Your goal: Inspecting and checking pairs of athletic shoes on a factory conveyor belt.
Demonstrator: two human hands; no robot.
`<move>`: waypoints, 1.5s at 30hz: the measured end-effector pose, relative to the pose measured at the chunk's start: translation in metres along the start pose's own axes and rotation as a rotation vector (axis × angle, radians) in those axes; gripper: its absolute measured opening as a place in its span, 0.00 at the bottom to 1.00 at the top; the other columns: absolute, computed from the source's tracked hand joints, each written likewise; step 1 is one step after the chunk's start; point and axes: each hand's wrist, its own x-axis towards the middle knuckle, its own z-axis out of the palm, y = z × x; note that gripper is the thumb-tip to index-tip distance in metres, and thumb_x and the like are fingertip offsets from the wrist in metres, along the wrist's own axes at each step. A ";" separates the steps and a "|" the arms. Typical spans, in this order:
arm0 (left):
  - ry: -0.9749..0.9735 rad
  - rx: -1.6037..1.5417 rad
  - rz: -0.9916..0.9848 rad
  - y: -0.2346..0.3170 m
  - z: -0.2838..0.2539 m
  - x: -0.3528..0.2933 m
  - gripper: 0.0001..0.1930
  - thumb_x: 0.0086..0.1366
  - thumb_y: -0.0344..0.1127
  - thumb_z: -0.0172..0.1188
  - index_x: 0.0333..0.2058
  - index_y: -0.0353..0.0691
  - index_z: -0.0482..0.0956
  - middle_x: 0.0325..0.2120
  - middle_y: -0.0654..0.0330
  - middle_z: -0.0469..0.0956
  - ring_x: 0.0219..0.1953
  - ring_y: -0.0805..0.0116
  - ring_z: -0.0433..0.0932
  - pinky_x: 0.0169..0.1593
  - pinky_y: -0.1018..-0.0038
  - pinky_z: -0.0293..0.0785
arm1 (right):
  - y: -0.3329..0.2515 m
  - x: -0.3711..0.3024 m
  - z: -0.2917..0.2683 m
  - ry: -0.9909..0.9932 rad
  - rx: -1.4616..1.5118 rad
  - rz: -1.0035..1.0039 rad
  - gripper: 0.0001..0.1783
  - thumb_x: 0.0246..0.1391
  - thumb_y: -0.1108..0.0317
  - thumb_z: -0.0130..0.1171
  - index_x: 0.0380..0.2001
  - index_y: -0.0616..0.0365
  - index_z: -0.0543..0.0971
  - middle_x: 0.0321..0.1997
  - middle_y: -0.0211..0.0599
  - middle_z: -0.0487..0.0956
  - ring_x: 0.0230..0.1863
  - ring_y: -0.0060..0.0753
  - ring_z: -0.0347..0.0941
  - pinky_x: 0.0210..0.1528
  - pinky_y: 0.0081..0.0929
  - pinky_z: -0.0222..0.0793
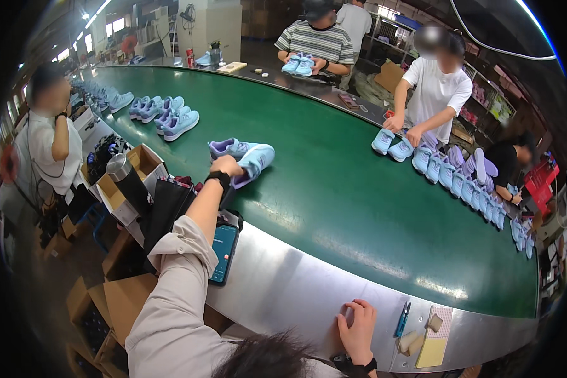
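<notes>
My left arm reaches out over the green conveyor belt (309, 208), its sleeve rolled up. My left hand (227, 166) is closed on the collar of a light blue sneaker (257, 161) with a lilac lining. A second sneaker (229, 148) of the same kind lies just behind it, partly covered. Whether my fingers also touch that second shoe is hidden. On the metal edge (283, 277) rests my right hand (359, 326), holding nothing, its fingers loosely apart. Close to its right lies a blue pen (402, 319).
A phone (223, 253) lies on the metal edge beneath my left forearm. Notepads (432, 349) and small tan blocks lie at right. A dark flask (127, 178) stands by open cartons at left. Sneakers line both belt sides; co-workers handle some across from me.
</notes>
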 end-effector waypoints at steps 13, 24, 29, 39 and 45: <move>0.170 -0.266 -0.019 0.001 0.030 0.009 0.20 0.54 0.29 0.52 0.47 0.51 0.77 0.39 0.51 0.80 0.36 0.52 0.82 0.33 0.60 0.80 | -0.018 0.020 0.009 -0.046 -0.001 -0.021 0.20 0.41 0.70 0.65 0.41 0.55 0.76 0.51 0.42 0.70 0.53 0.48 0.62 0.54 0.40 0.60; -0.096 -0.665 -0.331 -0.001 0.004 0.016 0.15 0.62 0.30 0.49 0.43 0.26 0.75 0.44 0.42 0.76 0.34 0.44 0.81 0.28 0.55 0.82 | -0.014 0.018 0.007 -0.073 0.022 -0.005 0.19 0.42 0.71 0.65 0.41 0.56 0.76 0.51 0.42 0.70 0.53 0.48 0.62 0.55 0.39 0.60; 0.147 -1.126 -0.502 0.013 -0.002 0.001 0.17 0.59 0.28 0.52 0.46 0.28 0.75 0.47 0.42 0.74 0.43 0.44 0.79 0.30 0.59 0.85 | -0.016 0.013 0.007 -0.053 0.069 -0.007 0.18 0.43 0.71 0.64 0.40 0.56 0.76 0.51 0.42 0.70 0.53 0.48 0.62 0.55 0.39 0.60; 0.491 -0.365 0.378 0.152 0.008 -0.142 0.24 0.48 0.41 0.66 0.45 0.44 0.73 0.54 0.44 0.57 0.58 0.44 0.55 0.56 0.51 0.60 | -0.019 0.032 -0.004 -0.049 0.124 -0.007 0.17 0.45 0.70 0.64 0.41 0.56 0.77 0.51 0.43 0.71 0.51 0.45 0.65 0.53 0.36 0.63; 0.199 -1.015 0.375 0.240 0.077 -0.211 0.13 0.55 0.41 0.63 0.37 0.45 0.75 0.46 0.49 0.64 0.53 0.50 0.58 0.54 0.56 0.58 | -0.011 0.084 -0.028 -0.292 0.854 0.266 0.15 0.58 0.73 0.56 0.48 0.66 0.71 0.50 0.39 0.74 0.46 0.28 0.76 0.47 0.25 0.74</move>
